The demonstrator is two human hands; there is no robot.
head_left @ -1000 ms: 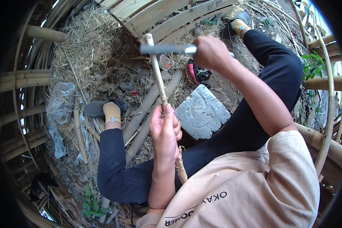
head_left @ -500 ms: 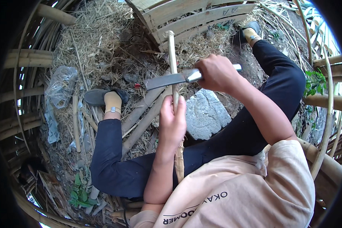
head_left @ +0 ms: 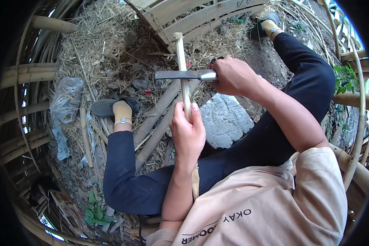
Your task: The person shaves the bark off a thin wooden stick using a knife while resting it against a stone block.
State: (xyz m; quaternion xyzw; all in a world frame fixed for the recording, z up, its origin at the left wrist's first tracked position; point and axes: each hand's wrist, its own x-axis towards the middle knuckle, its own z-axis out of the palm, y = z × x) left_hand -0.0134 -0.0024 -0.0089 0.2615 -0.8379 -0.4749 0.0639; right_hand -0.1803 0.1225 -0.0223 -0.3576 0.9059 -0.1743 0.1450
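My left hand (head_left: 187,135) is closed round a pale, peeled wooden stick (head_left: 181,55), thumb along its side. The stick points away from me with a knobby far end, and its near end reaches my shirt. My right hand (head_left: 235,76) grips the metal handle of a broad-bladed knife (head_left: 172,75). Its blade lies crosswise over the stick, just beyond my left hand, tip to the left. The view does not show whether the edge bites into the wood. Below the right hand, between my legs, sits a rough grey stone (head_left: 225,121).
A slatted wooden crate (head_left: 192,22) stands ahead. Bamboo poles (head_left: 156,117) and straw (head_left: 98,41) litter the dirt. A clear plastic bag (head_left: 67,98) lies at left. Bamboo rails (head_left: 28,76) flank both sides, with green leaves (head_left: 96,209) at lower left.
The knife has moved farther along the stick, away from my left hand, and its blade has turned so less of its flat shows. The left hand keeps hold of the stick.
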